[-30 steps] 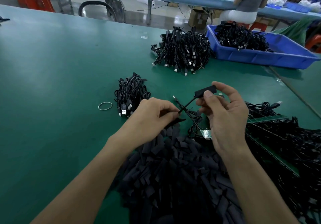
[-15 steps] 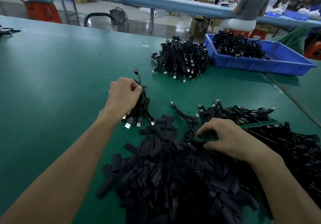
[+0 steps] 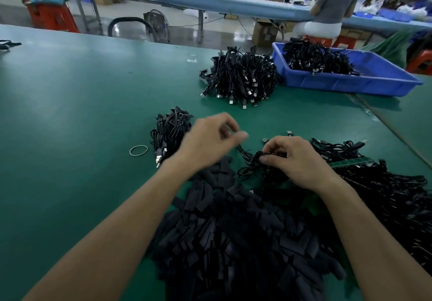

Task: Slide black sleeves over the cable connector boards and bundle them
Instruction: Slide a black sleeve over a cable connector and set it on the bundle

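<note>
- Now the right hand (image 3: 297, 160) pinches a board (image 3: 272, 154) with its cable, low over the table (image 3: 70, 102).
- Left hand (image 3: 210, 137) hovers just beside it, blurred, fingers loosely curled and holding nothing.
- Sleeves (image 3: 233, 230) lie heaped under both forearms.
- A bundle (image 3: 170, 132) and a rubber band (image 3: 138, 150) lie to the left.

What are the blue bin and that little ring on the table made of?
Blue bin: looks like hard moulded plastic, smooth, slightly glossy walls. Ring: probably a rubber band, thin, pale, lying in a floppy loop; too small to be sure.
</note>
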A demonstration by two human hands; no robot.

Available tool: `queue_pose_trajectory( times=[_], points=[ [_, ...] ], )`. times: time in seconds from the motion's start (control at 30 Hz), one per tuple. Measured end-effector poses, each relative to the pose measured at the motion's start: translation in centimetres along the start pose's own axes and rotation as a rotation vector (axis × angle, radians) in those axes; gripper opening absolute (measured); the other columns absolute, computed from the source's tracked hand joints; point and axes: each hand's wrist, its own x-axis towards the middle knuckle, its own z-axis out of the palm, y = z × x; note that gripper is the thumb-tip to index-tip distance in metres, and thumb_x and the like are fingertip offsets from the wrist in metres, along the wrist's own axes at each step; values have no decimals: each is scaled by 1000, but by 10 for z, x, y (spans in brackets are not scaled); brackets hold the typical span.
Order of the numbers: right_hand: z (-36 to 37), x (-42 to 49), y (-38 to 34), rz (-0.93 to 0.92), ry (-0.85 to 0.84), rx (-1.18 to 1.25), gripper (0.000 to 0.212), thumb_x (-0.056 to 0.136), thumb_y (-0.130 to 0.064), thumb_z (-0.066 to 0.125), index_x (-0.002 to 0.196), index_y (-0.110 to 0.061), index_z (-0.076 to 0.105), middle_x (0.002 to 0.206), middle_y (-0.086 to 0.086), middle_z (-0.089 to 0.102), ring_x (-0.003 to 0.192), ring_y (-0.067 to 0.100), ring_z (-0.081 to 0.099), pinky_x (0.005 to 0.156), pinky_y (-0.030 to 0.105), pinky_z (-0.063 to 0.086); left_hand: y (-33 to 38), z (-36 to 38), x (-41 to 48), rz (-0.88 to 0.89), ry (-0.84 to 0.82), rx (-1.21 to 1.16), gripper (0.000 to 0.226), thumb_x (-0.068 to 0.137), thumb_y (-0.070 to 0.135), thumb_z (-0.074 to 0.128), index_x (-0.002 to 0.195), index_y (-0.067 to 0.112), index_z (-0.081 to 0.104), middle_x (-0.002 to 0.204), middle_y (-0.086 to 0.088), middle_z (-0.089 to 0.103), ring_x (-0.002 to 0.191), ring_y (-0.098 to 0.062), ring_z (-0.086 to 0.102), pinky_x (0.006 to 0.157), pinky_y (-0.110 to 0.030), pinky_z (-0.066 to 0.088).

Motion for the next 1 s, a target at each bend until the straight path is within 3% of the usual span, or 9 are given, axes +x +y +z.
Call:
queue_pose_trajectory(
  times=[0.1, 0.2, 0.33, 0.5, 0.67, 0.9, 1.0],
  points=[
    [-2, 5, 1, -14, -51, 56, 7, 85, -25, 78, 83, -23, 71, 75, -6, 72, 71, 7, 66, 71, 26, 50, 8, 27, -3, 9, -189, -269, 12, 89, 30, 76, 89, 23, 65, 83, 9, 69, 72, -4, 62, 71, -17, 53],
    [-3, 8, 4, -36, -49, 90, 13, 82, -31, 80, 80, -22, 71, 67, -10, 68, 61, 4, 58, 64, 26, 46, 5, 44, -4, -28, -165, -449, 15, 90, 17, 75, 82, 21, 64, 74, 7, 63, 64, -4, 53, 64, -16, 46],
    [-3, 8, 6, -12, 2, 181, 36, 65, -50, 78, 79, -19, 67, 71, -2, 68, 61, 6, 57, 62, 24, 48, -1, 51, -4, -49, -154, -591, 19, 86, 10, 78, 80, 18, 62, 69, 9, 58, 59, -2, 49, 59, -14, 44],
    [-7, 14, 9, -22, -113, 202, 17, 76, -24, 84, 77, -16, 69, 62, -10, 64, 57, 1, 55, 59, 15, 45, -11, 56, 0, -142, -193, -725, 20, 85, 5, 77, 74, 15, 64, 60, 9, 59, 52, -4, 50, 53, -15, 45],
    [-13, 19, 8, -3, -220, 254, 12, 79, -11, 82, 75, -15, 71, 62, -8, 67, 58, 1, 57, 59, 11, 43, -18, 59, 4, -165, -273, -787, 18, 87, 3, 73, 75, 14, 66, 60, 12, 63, 55, 0, 55, 56, -13, 47],
    [-19, 24, 6, 63, -250, 300, 14, 73, -17, 83, 80, -9, 74, 71, 2, 70, 65, 8, 60, 65, 15, 48, -20, 60, 14, -271, -415, -1035, 30, 94, 5, 61, 69, 18, 71, 64, 8, 64, 58, -2, 58, 56, -14, 49],
    [-24, 23, 7, 107, -170, 298, 22, 65, -28, 83, 79, -14, 73, 74, 1, 73, 68, 8, 65, 69, 18, 51, -12, 54, 18, -332, -311, -1284, 18, 84, 17, 66, 68, 20, 73, 67, 4, 65, 59, -5, 59, 60, -18, 52]
  ],
)
